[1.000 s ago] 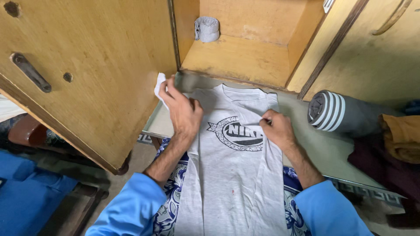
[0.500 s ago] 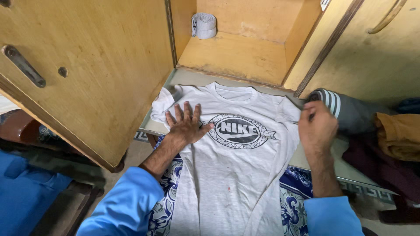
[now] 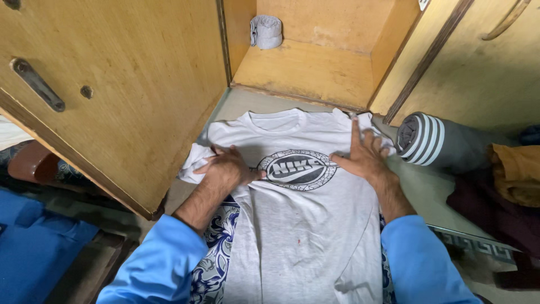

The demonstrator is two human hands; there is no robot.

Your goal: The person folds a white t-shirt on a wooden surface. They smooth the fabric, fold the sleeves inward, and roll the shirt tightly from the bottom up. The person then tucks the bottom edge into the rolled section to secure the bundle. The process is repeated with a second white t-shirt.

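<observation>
both hands (image 3: 225, 169) flat, grey t-shirt (image 3: 304, 225)

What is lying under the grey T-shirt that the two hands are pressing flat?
Under the grey T-shirt a blue-and-white floral cloth shows at the lower left edge, and a pale tabletop at the right. What lies beneath the shirt's middle is covered. The left hand and right hand rest on top.
</observation>
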